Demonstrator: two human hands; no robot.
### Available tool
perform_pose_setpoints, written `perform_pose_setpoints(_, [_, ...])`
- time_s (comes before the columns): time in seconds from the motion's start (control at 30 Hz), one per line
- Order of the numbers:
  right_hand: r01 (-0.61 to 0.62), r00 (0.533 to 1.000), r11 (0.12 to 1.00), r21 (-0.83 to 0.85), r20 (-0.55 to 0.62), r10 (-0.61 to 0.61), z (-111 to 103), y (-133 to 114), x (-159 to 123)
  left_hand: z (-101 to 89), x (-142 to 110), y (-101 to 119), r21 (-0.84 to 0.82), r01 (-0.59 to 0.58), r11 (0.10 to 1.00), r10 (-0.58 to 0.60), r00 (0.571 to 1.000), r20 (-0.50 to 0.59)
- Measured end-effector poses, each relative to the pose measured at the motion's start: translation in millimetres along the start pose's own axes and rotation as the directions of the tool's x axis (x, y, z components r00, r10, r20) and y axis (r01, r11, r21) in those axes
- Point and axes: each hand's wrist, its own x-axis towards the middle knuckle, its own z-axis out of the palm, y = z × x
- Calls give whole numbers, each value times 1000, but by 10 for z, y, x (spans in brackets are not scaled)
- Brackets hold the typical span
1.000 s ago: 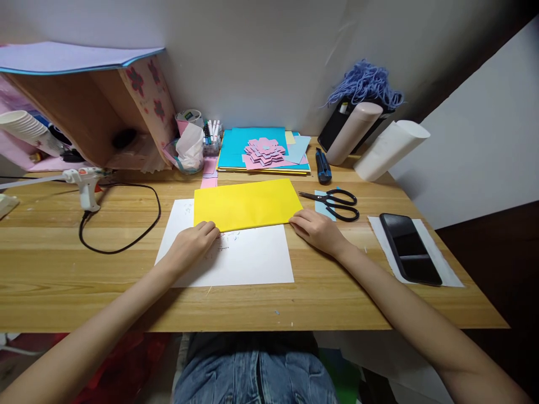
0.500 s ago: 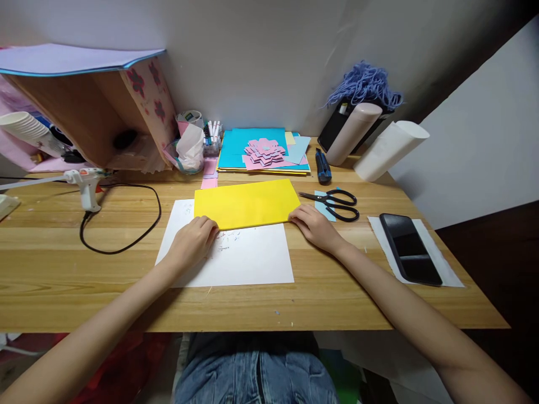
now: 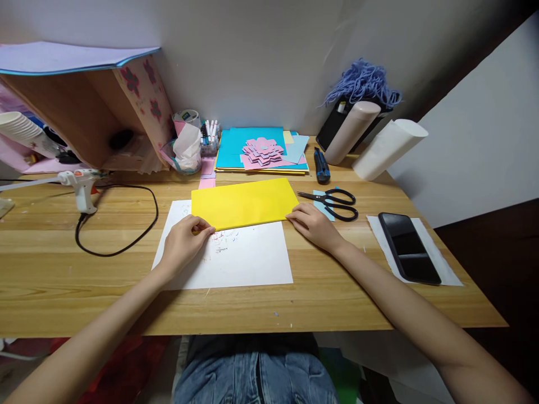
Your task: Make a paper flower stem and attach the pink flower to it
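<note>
A folded yellow paper lies on a white sheet in the middle of the wooden desk. My left hand pinches the yellow paper's near left corner, fingers closed on the edge. Over at the near right corner, my right hand rests with its fingertips pressing the paper's edge. Black scissors lie just right of that hand on a small blue scrap.
A glue gun with a looping black cord sits at the left. Blue papers with pink cut flowers lie at the back, beside a tissue cup and markers. A black phone rests on paper at the right; rolls and blue yarn behind.
My left hand's fingers have curled up onto the yellow paper's corner and now pinch it. The view has shifted slightly; my right hand stays at the right corner.
</note>
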Motion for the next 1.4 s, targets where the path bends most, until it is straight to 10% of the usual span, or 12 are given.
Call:
perform_pose_setpoints(0.5, [15,1000,993,-118,6,-14,7,-8,-11,-26,3,-92,-5,-114,993,114,993,-34])
perform_pose_setpoints(0.7, [28,1000,991,-134,16,-26,11,-4,-11,-57,-66,-106,286,-392,874,403,915,23])
perform_pose_setpoints(1.0, [8,1000,993,-114,11,-7,38,5,-1,-77,-64,-165,422,-532,734,517,841,161])
perform_pose_setpoints(1.4, [-140,990,983,117,30,138,33,53,115,-47,-22,-64,347,-252,904,254,966,40])
